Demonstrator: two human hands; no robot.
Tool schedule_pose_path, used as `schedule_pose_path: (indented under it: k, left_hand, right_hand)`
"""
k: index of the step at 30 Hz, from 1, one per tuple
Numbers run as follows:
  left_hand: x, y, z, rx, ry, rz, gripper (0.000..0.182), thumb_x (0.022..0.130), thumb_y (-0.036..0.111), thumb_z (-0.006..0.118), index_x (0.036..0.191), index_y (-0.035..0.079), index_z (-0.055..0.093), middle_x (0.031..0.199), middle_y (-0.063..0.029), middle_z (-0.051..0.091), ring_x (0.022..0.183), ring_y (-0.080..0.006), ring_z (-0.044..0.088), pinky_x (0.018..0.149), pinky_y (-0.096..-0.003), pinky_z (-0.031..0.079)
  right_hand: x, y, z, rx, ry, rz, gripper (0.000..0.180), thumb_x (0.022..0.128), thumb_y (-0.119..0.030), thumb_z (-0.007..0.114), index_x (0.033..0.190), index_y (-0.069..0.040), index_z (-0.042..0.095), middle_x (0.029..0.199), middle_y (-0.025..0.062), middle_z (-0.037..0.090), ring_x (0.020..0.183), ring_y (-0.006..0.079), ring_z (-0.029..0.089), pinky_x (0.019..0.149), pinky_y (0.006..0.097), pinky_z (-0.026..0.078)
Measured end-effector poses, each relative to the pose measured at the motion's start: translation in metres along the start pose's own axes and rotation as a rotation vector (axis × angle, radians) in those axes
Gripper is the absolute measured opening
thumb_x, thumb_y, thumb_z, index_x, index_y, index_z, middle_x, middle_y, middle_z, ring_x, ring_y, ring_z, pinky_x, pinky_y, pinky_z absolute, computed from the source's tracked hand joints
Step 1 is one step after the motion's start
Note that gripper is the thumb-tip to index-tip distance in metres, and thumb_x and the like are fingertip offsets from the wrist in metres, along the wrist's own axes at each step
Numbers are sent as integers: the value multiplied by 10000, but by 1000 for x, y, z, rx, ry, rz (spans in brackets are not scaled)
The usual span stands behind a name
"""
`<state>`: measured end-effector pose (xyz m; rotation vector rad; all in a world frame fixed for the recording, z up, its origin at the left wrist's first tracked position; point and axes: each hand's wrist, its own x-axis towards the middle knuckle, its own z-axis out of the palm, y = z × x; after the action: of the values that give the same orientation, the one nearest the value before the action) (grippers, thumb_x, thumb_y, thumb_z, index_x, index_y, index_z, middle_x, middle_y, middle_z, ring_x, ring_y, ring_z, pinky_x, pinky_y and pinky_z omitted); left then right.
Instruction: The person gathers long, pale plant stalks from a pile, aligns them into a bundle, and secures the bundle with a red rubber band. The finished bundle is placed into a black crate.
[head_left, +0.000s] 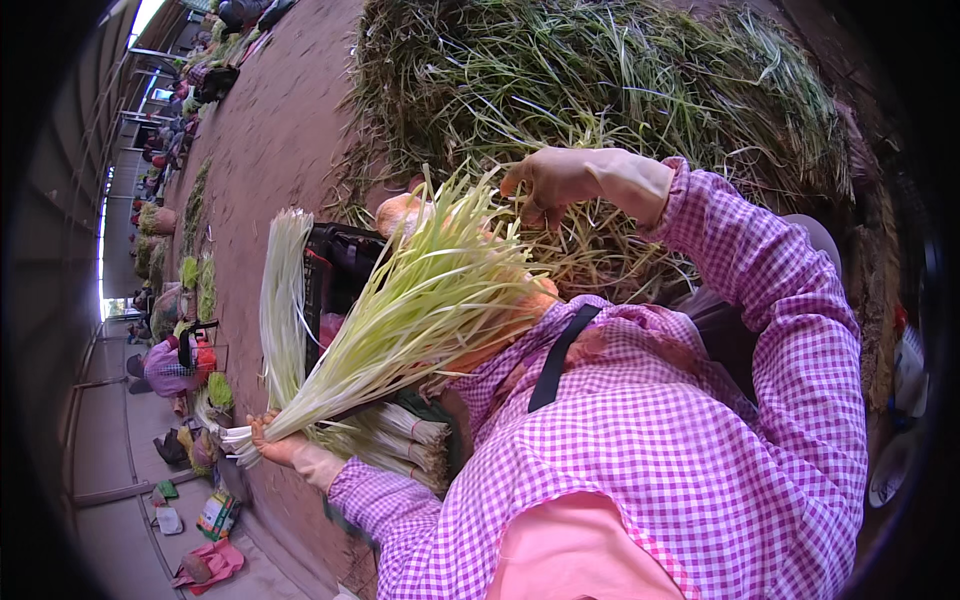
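My left hand (281, 448), in a thin glove, grips a bunch of long pale green-and-white leafy stalks (405, 307) near its white stem ends. The leaves fan out across my lap towards the upper right. My right hand (551, 184), also gloved, is just beyond the leaf tips, fingers curled and apart, with nothing seen in it. A sheaf of white stalks (283, 300) lies along the edge of a black crate (311, 281). Several tied bundles (409, 442) with brownish ends lie between my left forearm and my body.
A large heap of green grassy leaves (600, 75) lies past my right hand, with yellowish scraps (615, 251) below it. Along the far left a person in a checked top (169, 369) and other people sit among piles of greens. A pink bag (214, 564) lies at the lower left.
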<state>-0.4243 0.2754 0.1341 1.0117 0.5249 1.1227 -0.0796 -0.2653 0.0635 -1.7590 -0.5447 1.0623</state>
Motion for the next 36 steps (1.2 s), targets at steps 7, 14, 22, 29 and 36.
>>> schedule_pose_path:
  k: [7, 14, 22, 29, 36]
  left_hand:
    - [-7, 6, 9, 40, 71, 15, 220, 844, 187, 711, 712, 123, 547, 638, -29, 511, 609, -210, 513, 653, -375, 451]
    - [-1, 13, 10, 77, 36, -80, 224, 830, 197, 733, 722, 126, 550, 642, -26, 536, 618, -211, 549, 649, -365, 472]
    - [-10, 12, 13, 59, 79, -45, 117, 845, 156, 690, 830, 99, 589, 667, -61, 527, 632, -222, 525, 643, -364, 464]
    - [-5, 18, 4, 118, -6, -58, 159, 834, 175, 711, 776, 93, 587, 697, -40, 593, 673, -212, 587, 752, -367, 511]
    - [10, 12, 1, 105, 87, -11, 129, 823, 129, 703, 771, 94, 591, 654, -45, 532, 638, -218, 533, 661, -368, 462]
  right_hand:
    - [-1, -17, 30, -412, 168, -146, 202, 877, -229, 704, 1002, -77, 750, 770, 82, 717, 673, 180, 686, 656, 339, 546]
    - [45, 50, 37, -642, 516, 133, 214, 903, -138, 596, 1030, -38, 736, 968, 157, 716, 854, 266, 695, 784, 357, 573]
    - [-7, 76, -29, -403, 269, 491, 196, 885, -100, 682, 1051, 2, 700, 892, 93, 716, 757, 216, 687, 704, 359, 562]
    - [-37, 23, 1, -477, -207, 366, 182, 868, -131, 659, 1005, -30, 724, 735, 98, 724, 646, 202, 718, 571, 341, 570]
    - [-20, 49, 32, -178, -97, 320, 536, 797, 25, 616, 1313, -120, 627, 813, 86, 722, 657, 195, 710, 624, 309, 582]
